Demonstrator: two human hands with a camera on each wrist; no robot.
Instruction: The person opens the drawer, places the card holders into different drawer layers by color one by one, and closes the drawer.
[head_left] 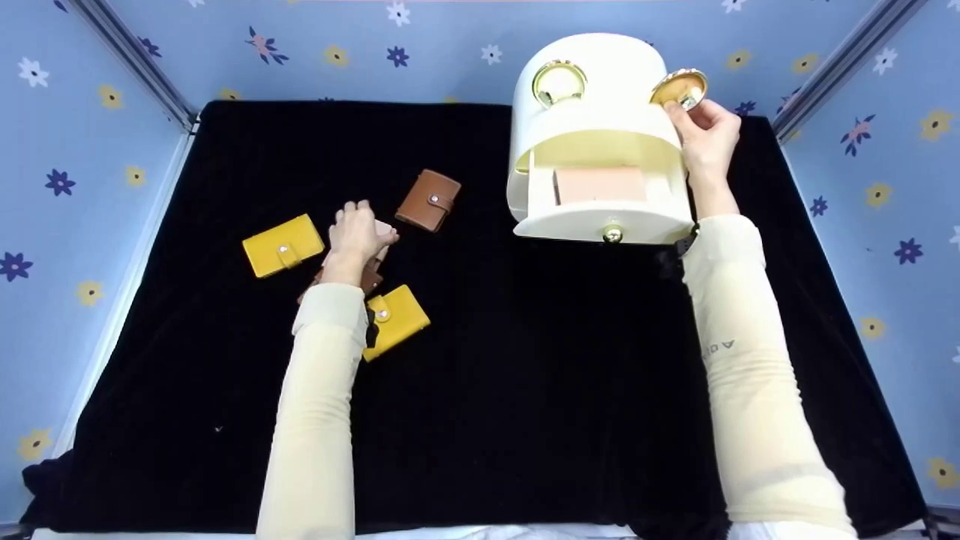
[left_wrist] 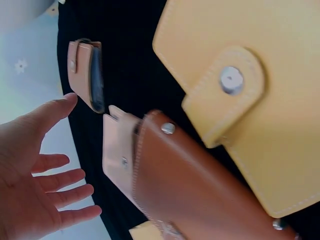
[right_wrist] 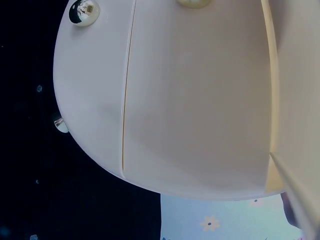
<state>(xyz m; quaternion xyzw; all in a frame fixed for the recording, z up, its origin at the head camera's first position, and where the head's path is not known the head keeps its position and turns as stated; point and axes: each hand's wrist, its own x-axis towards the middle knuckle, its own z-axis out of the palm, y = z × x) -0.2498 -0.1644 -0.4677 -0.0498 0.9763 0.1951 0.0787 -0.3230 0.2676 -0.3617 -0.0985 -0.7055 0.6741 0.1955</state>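
Note:
My left hand (head_left: pixel 354 234) is over a pink snap card holder (left_wrist: pixel 117 150) and a brown one (left_wrist: pixel 185 175), which lie overlapped. In the left wrist view its fingers are spread, with nothing between them. Yellow card holders (head_left: pixel 283 246) (head_left: pixel 399 322) lie on either side, and another brown one (head_left: pixel 427 199) is just beyond. My right hand (head_left: pixel 705 139) pinches a gold-rimmed round piece (head_left: pixel 681 88) at the right of a white rounded cabinet (head_left: pixel 600 60). The cabinet's drawer (head_left: pixel 562 227) is pulled out, with a pink card holder (head_left: pixel 600 184) inside.
A matching gold-rimmed round piece (head_left: pixel 559 84) is on the cabinet's left side. The drawer front carries a gold knob (head_left: pixel 613 234). Black cloth (head_left: pixel 510 390) covers the table, and blue flowered panels (head_left: pixel 450 45) stand around it.

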